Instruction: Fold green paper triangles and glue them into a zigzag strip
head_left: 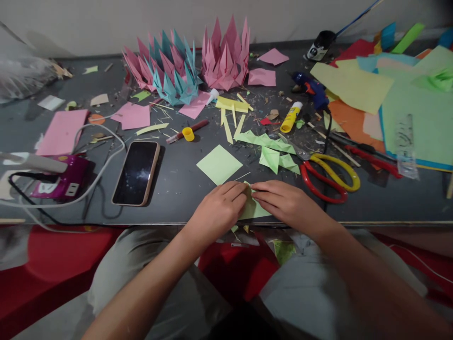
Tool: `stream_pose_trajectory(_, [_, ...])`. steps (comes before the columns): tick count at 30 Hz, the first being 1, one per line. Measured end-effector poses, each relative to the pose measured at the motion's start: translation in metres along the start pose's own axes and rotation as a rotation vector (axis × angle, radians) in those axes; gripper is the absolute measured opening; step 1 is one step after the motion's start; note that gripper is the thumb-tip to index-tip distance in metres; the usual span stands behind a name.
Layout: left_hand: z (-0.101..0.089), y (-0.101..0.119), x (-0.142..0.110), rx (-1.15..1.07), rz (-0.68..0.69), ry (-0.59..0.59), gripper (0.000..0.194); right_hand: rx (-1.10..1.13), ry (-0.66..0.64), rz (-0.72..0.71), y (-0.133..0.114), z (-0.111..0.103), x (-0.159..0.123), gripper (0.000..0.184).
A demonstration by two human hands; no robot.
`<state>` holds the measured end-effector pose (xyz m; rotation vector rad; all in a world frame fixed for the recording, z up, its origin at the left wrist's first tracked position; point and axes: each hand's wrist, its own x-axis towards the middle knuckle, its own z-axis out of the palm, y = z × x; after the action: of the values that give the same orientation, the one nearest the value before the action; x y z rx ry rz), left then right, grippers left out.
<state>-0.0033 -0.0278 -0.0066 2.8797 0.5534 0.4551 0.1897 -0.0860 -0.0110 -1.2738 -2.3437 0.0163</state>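
A small piece of light green paper (254, 208) lies flat at the near edge of the dark, matte table (177, 179), its surface smooth and creased into angled folds, so that its visible part looks like a slanted wedge. Both hands rest on it: the left hand (219, 208) covers its left side with the fingers curled and pressing down, and the right hand (288, 203) lies over its right side with the fingers stretched flat towards the left, the fingertips of the two hands meeting at the top of the paper. Most of the sheet shows between and just below the hands. Just beyond it lies a flat green square of paper (219, 164), turned like a diamond, and to the right several folded green pieces (274, 151) with sharp points. Scissors (329, 174) with glossy red and yellow loop handles lie near the right hand. A phone (137, 173) with a dark, shiny screen lies well to the left. At the back stand spiky folded paper crowns, one pink and teal (163, 68), one pink (225, 54). A yellow glue stick (290, 117) and thin paper strips (231, 115) are scattered about, and loose coloured sheets (389, 94) are piled at the right.
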Motion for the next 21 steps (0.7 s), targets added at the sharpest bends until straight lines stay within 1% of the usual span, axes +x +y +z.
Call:
stream_pose_trajectory(2, [0.001,0.001,0.003,0.013,-0.022,0.007,0.018,-0.026,-0.011,-0.015,0.0,0.001,0.001,0.025])
stream_pose_trajectory(4, [0.0,0.004,0.005,0.031,-0.069,0.01,0.018,-0.043,-0.026,0.008,-0.003,0.001,0.004,0.025])
stream_pose_trajectory(8, [-0.003,0.011,0.007,0.045,-0.157,0.004,0.015,-0.119,-0.03,0.152,-0.014,-0.003,0.007,0.02])
stream_pose_trajectory(12, [-0.003,0.013,0.005,0.052,-0.202,0.005,0.015,-0.171,0.02,0.259,-0.025,-0.013,0.0,0.019])
stream_pose_trajectory(16, [-0.001,0.014,0.003,0.106,-0.165,0.027,0.018,-0.128,0.001,0.318,-0.023,-0.015,-0.006,0.026])
stream_pose_trajectory(19, [-0.001,0.015,0.004,0.158,-0.125,0.049,0.018,-0.083,-0.043,0.354,-0.017,-0.008,-0.001,0.024])
stream_pose_trajectory(21, [0.0,0.016,0.004,0.168,-0.131,0.049,0.016,-0.103,-0.092,0.347,-0.015,-0.002,0.004,0.026])
